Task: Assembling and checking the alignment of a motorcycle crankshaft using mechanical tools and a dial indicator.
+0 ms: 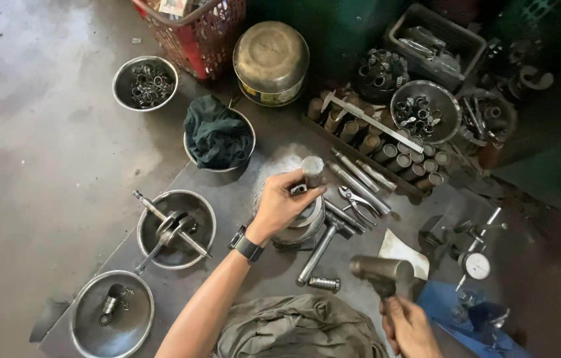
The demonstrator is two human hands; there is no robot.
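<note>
Left hand (281, 205), with a dark watch at the wrist, is closed around an upright steel shaft (312, 170). The shaft is round and dull grey, its flat top clear above the fingers. It stands in a round metal assembly (301, 229), probably a flywheel or crank half, though the hand covers most of it. The assembly rests on a dark, oil-stained steel work plate (254, 176).

Right hand (410, 326) is clenched on the handle of a hammer (381, 269). The head is a smooth, cylindrical block of dull metal, held level, low and to the right of the shaft and apart from it.

Just right of the assembly lie a socket wrench (320, 248), a short knurled pin (324, 284), pliers (360, 202) and several plain steel rods (360, 179). Beyond them a tray holds rows of rusty cylindrical sleeves (393, 156).

To the left, one shiny steel bowl holds a crankshaft (173, 229) and another (112, 315) holds small parts. A further bowl carries a crumpled dark green rag (217, 134). A dial gauge (476, 265) stands at the right. Folded grey-green cloth (297, 328) lies at the near edge.
</note>
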